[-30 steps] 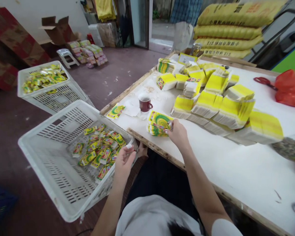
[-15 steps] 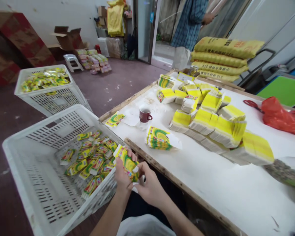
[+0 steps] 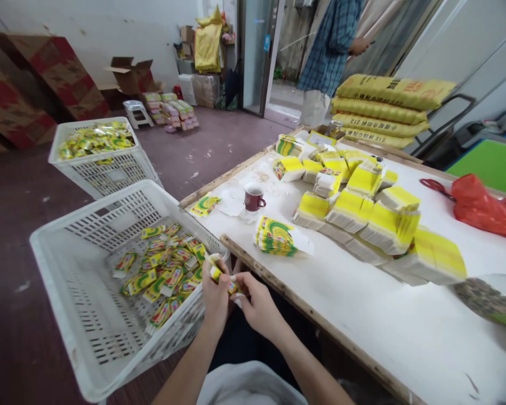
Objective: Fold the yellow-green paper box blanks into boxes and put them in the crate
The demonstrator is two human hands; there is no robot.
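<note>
My left hand (image 3: 214, 295) and my right hand (image 3: 253, 301) meet just below the table edge, both pinching a small yellow-green printed wrapper (image 3: 220, 273) that is folded between the fingers. They hover over the near right corner of a white slotted crate (image 3: 67, 292) holding several folded yellow-green packets (image 3: 164, 270). A short stack of flat printed wrappers (image 3: 275, 236) lies on the white table (image 3: 383, 315) just beyond my hands.
Large piles of yellow-white wrapper bundles (image 3: 362, 202) cover the table's middle, with a dark red mug (image 3: 253, 198), a red plastic bag (image 3: 487, 205) and red scissors (image 3: 436, 187). A second crate (image 3: 101, 152) with packets stands behind. A person in a plaid shirt (image 3: 331, 45) stands by stacked yellow sacks (image 3: 388, 107).
My right hand left the wrapper stack on the table and joined my left hand at the crate's corner. The flat wrapper between them has been folded smaller. The camera tilted up.
</note>
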